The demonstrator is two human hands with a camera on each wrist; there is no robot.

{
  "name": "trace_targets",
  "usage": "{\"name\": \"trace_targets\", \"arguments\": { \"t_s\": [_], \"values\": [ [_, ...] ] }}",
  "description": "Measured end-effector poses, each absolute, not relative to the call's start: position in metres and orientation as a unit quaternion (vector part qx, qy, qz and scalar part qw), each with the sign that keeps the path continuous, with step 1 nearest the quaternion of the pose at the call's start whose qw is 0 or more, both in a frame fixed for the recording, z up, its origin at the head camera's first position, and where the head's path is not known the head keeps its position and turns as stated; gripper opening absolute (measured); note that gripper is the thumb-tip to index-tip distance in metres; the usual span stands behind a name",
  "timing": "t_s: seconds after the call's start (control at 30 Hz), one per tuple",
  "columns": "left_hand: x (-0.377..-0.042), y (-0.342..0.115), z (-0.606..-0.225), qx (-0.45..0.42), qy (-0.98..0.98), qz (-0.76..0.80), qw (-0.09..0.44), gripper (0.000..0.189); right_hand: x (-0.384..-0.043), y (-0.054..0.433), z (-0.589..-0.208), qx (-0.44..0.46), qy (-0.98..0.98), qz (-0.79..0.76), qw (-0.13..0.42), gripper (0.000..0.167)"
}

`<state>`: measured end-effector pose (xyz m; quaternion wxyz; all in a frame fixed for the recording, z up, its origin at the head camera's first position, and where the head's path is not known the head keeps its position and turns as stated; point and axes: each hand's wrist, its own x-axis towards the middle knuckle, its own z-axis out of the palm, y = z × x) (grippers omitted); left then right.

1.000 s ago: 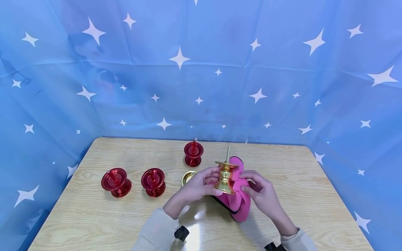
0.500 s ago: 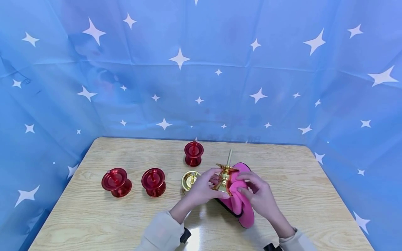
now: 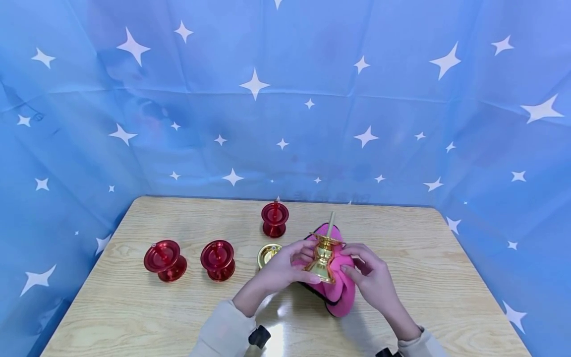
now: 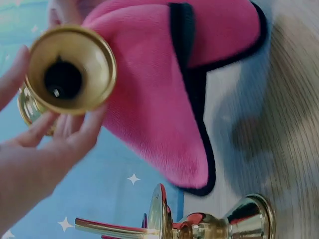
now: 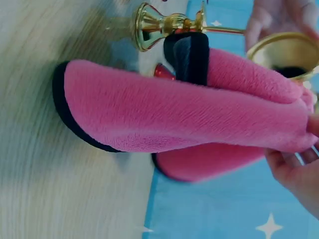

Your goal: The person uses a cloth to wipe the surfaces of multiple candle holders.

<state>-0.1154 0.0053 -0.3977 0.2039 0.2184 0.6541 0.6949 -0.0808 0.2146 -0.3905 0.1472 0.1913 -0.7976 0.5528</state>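
My left hand [image 3: 281, 267] grips a shiny gold candlestick [image 3: 322, 260] by its flared base and waist, holding it above the table with its pale spike pointing up. In the left wrist view the hollow underside of that candlestick [image 4: 72, 69] faces the camera. My right hand [image 3: 372, 277] pinches a bunched pink cloth [image 3: 343, 292] with a dark border and holds it against the candlestick's right side. The cloth [image 5: 184, 112] hangs down in folds in the right wrist view. A second gold candlestick [image 3: 266, 252] stands on the table, partly hidden behind my left hand.
On the wooden table [image 3: 134, 317] stand three red candlesticks: one far left [image 3: 165, 260], one left of centre [image 3: 217, 260] and one near the back edge [image 3: 274, 219]. A blue curtain [image 3: 285, 109] with white stars hangs behind the table.
The candlestick and cloth shift slightly down and right, the cloth swinging right and then back left. My right hand keeps hold of the cloth throughout. The standing candlesticks stay put.
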Motion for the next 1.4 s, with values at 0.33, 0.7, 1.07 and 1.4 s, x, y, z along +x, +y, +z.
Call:
{"name": "trace_targets", "arguments": {
  "t_s": [0.33,0.7,1.07,1.4],
  "values": [
    [-0.112,0.01,-0.398,0.199,0.709,0.655,0.167,0.061,-0.081,0.212,-0.391,0.194,-0.786,0.565,0.16,0.034],
    [-0.113,0.009,-0.404,0.187,0.71,0.659,0.163,0.064,-0.081,0.208,-0.387,0.239,-0.768,0.57,0.17,0.034],
    [-0.114,-0.003,-0.403,0.263,0.594,0.721,0.241,0.067,-0.083,0.213,-0.39,0.186,-0.787,0.569,0.15,0.03],
    [-0.108,0.014,-0.406,0.214,0.732,0.634,0.127,0.066,-0.08,0.208,-0.392,0.16,-0.785,0.578,0.153,0.03]
  ]
}}
